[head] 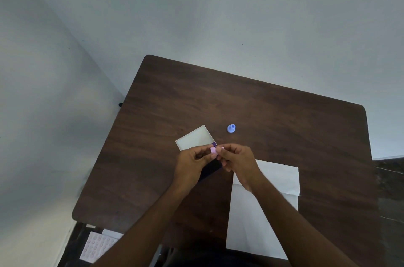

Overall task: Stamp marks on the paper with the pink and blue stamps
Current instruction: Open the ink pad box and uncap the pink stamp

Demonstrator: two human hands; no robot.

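Both hands pinch pink stamp [213, 150] over the desk [284, 126].
Left hand [192, 162], right hand [237, 160] gripping it; slip risk, inky fingers could smudge paper [258, 218].

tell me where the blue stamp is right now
In the head view the blue stamp stands alone on the brown table, beyond both hands, just right of the open white box and untouched.

One head-worn camera looks steeply down and forward, close above the table [273, 118], its far edge toward twelve o'clock.
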